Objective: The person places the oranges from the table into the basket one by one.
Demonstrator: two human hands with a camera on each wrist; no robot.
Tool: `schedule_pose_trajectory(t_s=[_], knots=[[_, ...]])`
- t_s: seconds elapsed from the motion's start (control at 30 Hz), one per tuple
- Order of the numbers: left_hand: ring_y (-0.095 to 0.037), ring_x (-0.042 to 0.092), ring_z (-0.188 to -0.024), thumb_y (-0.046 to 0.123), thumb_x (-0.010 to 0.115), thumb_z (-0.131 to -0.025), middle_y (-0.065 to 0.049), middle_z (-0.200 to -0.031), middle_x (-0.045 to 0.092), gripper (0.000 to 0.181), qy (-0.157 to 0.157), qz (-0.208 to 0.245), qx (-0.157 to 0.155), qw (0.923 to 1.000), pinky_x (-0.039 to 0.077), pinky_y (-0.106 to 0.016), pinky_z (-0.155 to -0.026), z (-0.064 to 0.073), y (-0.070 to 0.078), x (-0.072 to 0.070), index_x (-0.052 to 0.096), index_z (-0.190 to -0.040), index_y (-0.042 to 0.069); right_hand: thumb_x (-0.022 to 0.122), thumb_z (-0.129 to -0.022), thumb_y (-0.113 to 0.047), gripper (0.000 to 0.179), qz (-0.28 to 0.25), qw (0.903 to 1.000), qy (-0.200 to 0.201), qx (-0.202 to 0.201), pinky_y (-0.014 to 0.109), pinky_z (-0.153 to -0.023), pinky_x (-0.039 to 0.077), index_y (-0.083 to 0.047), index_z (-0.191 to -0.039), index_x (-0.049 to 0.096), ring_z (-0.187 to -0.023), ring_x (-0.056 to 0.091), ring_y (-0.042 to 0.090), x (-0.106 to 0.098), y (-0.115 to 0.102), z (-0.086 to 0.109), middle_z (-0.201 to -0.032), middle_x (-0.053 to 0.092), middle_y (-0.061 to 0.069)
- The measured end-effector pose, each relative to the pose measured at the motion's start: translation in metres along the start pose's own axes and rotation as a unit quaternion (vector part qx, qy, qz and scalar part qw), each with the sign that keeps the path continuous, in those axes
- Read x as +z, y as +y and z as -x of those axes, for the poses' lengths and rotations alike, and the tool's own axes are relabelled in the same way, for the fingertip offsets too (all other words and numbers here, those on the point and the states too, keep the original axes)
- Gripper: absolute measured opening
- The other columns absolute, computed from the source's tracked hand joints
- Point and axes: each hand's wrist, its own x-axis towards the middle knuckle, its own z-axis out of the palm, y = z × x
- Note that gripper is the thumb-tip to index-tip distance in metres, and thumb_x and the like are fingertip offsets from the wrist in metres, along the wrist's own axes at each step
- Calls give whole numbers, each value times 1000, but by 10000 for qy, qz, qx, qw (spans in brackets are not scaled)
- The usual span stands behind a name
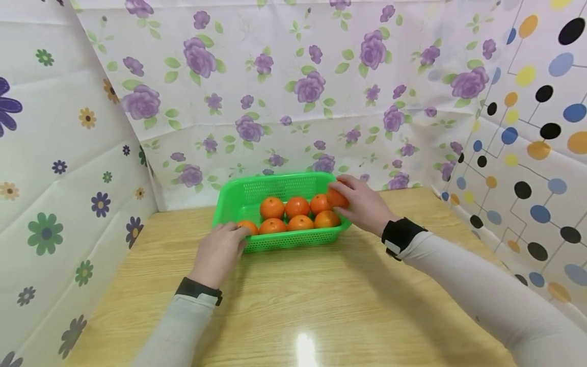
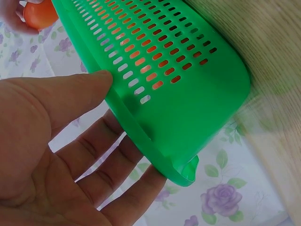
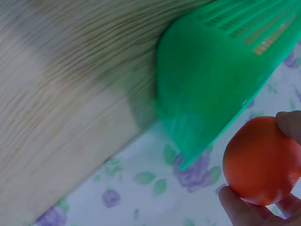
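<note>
A green plastic basket (image 1: 293, 237) with slotted walls stands on the table, and several oranges (image 1: 272, 208) lie in it in two rows. At the basket's left front corner, my left hand (image 1: 220, 254) grips the rim. In the left wrist view, the thumb (image 2: 84, 92) presses the near side of the rim while the other fingers pass behind it. My right hand (image 1: 364, 204) holds another orange (image 1: 337, 196) above the right end of the basket. That orange (image 3: 261, 160) sits between thumb and fingertips in the right wrist view, apart from the basket wall.
The wooden table (image 1: 293, 295) reaches toward me in front of the basket. Close behind the basket hangs a flowered cloth (image 1: 275, 102). A cloth with flowers (image 1: 69, 178) borders the left side, and a dotted cloth (image 1: 527, 153) the right.
</note>
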Motion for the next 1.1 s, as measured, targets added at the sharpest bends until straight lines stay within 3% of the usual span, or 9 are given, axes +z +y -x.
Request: schedule_pose_trajectory(t_s=[0.23, 0.57, 1.1], knots=[[-31, 65, -82, 2, 91, -90, -9, -97, 74, 25, -63, -94, 9, 9999, 60, -42, -66, -1, 0, -1, 83, -111, 11, 88, -97, -12, 61, -168, 9994, -166, -273, 59, -109, 56, -7, -152, 63, -137, 56, 48, 1, -26, -10, -159, 51, 26], [-31, 64, -81, 2, 92, -89, -9, -98, 75, 26, 10, -29, -30, 10000, 59, -43, -66, 0, -1, 0, 82, -110, 11, 88, -98, -17, 56, -213, 9976, -181, -627, 56, -107, 57, -10, -149, 65, -132, 60, 44, 15, -44, -28, -153, 55, 23], [-34, 67, -87, 1, 91, -89, -11, -101, 76, 25, 24, 0, 36, 10000, 61, -45, -71, 0, -3, 0, 82, -111, 10, 84, -102, -22, 56, -335, 9966, -492, -577, 50, -105, 58, -15, -154, 64, -134, 59, 39, 42, -84, -65, -157, 54, 17]])
